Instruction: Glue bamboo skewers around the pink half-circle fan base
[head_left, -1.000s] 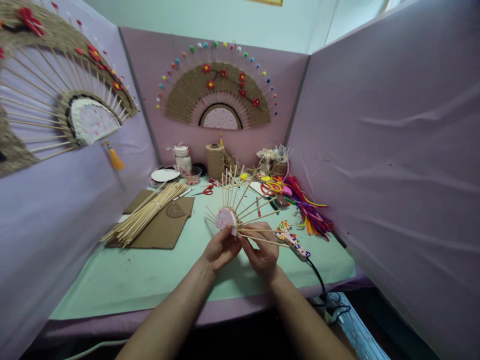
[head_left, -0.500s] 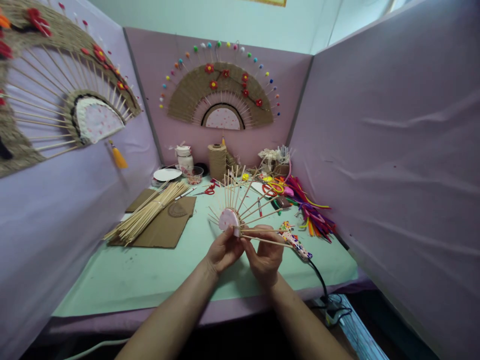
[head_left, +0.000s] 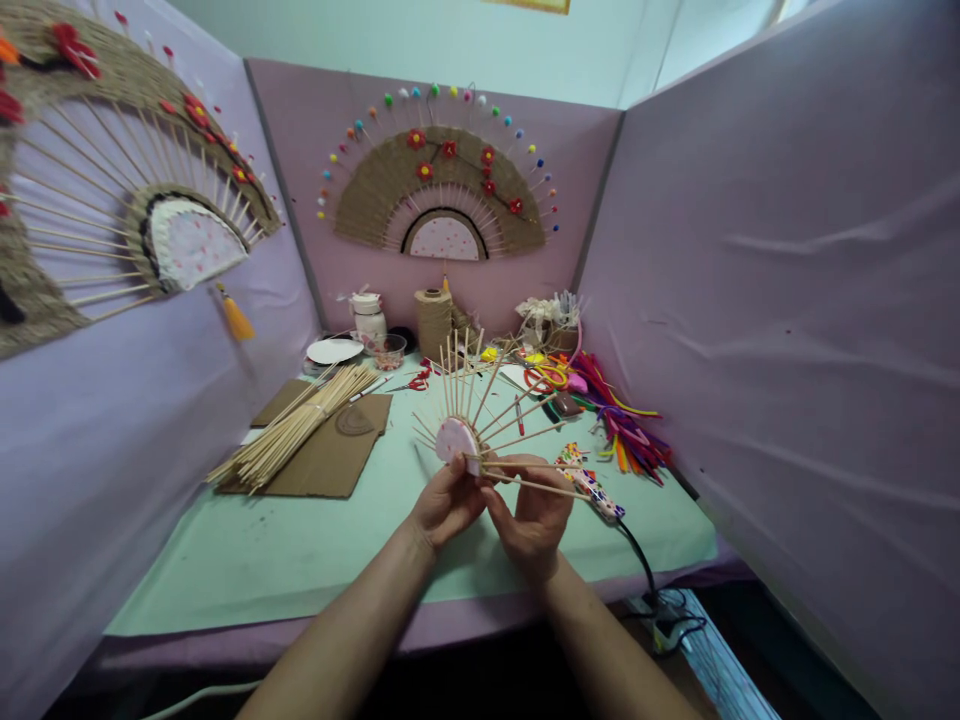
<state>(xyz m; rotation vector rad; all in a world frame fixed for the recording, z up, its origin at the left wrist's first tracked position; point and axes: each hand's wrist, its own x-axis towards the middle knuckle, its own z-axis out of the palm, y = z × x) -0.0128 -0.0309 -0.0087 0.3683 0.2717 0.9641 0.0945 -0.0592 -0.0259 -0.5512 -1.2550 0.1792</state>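
Observation:
A small fan frame (head_left: 454, 441) is held up over the table's middle. It has a pale, pink-dotted half-round base, and thin bamboo sticks spread out from its curved edge. My left hand (head_left: 442, 505) grips the base at its lower corner, thumb on the front face. At the same corner, my right hand (head_left: 534, 518) pinches the lowest bamboo stick (head_left: 555, 488) close to where it meets the base. Some right fingers lie behind the two lowest sticks, partly hidden. Just right of this hand rests a patterned glue gun (head_left: 596, 492) with a black cord.
On the left, a bundle of bamboo sticks (head_left: 300, 425) lies on cardboard (head_left: 349, 470). Red scissors (head_left: 417, 382), a twine spool (head_left: 433, 325) and a lidded jar (head_left: 368, 318) stand or lie behind. Colourful pipe cleaners (head_left: 634, 430) are at right. Finished fans (head_left: 360, 205) hang on the partitions.
The fan frame has tilted slightly and shifted a little left. My right hand has moved slightly right and its fingers have opened out a bit around the lowest sticks.

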